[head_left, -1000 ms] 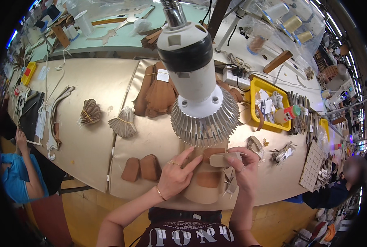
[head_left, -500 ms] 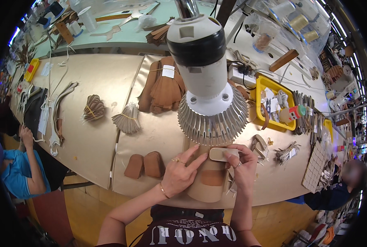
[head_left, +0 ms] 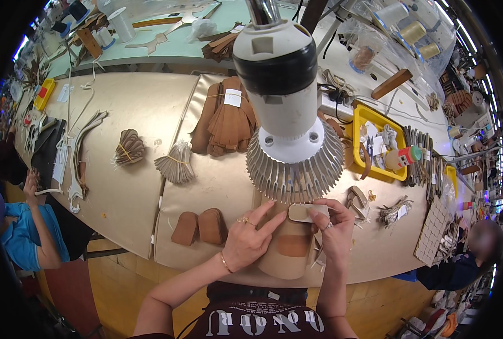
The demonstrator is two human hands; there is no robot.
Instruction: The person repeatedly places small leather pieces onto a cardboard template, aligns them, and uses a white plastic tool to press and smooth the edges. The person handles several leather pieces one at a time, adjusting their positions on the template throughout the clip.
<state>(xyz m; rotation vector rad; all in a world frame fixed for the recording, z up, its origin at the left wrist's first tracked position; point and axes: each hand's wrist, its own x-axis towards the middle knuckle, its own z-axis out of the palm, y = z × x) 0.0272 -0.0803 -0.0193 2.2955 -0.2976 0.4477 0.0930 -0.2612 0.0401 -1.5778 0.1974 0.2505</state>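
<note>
My right hand (head_left: 335, 226) pinches a small beige piece with rounded corners (head_left: 300, 213), apparently leather, between thumb and fingers. My left hand (head_left: 248, 242) is open, its index and middle fingers stretched toward that piece's left end; whether a fingertip touches it is unclear. Both hands are over a tan board with a rounded near end (head_left: 282, 268), on which lies a brown leather piece (head_left: 292, 246). The finned head of a lamp (head_left: 295, 164) hangs just beyond my fingers and hides the board's far part. Two stacks of brown leather pieces (head_left: 210, 226) sit left of my left hand.
Bundled brown leather strips (head_left: 227, 124) lie behind the lamp. To the right stand a yellow basket (head_left: 375, 174) with a capped bottle (head_left: 403, 157), and small strap bundles (head_left: 394, 211). Tied bundles (head_left: 175, 163) lie at left. A person in blue (head_left: 28, 226) sits at the left edge.
My hands and the beige piece keep practically the same pose. The picture has shifted very slightly, and the hand of the person at left has moved a little.
</note>
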